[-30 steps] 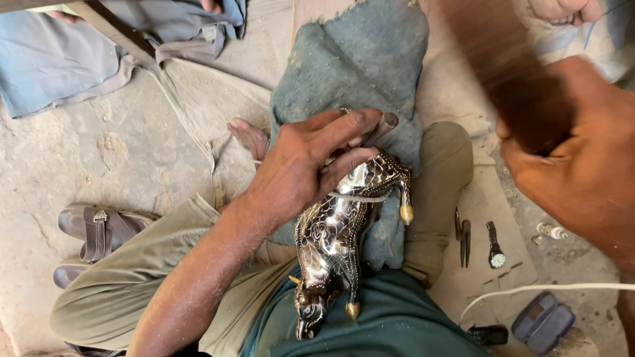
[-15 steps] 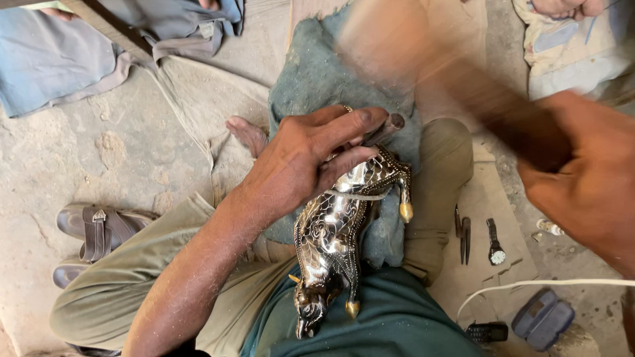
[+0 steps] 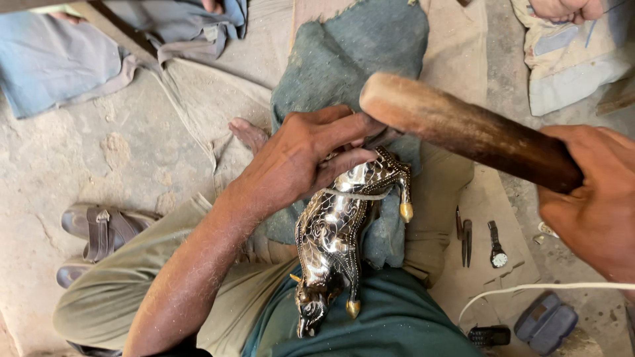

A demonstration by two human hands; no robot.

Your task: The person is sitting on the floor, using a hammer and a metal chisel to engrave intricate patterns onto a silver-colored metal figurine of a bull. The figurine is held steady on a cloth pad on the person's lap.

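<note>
One metal animal figure [image 3: 334,238] lies lengthwise (head toward the person).

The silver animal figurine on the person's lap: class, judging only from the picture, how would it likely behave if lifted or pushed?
The figurine looks like polished, engraved metal, so probably rigid and fairly heavy for its size. Its glossy surface may be slippery; the left hand presses it against the teal cloth. Lying on its side with thin legs, it could rock if pushed.

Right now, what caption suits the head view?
Left hand steadies a metal animal figurine while right hand holds a wooden mallet.
</note>
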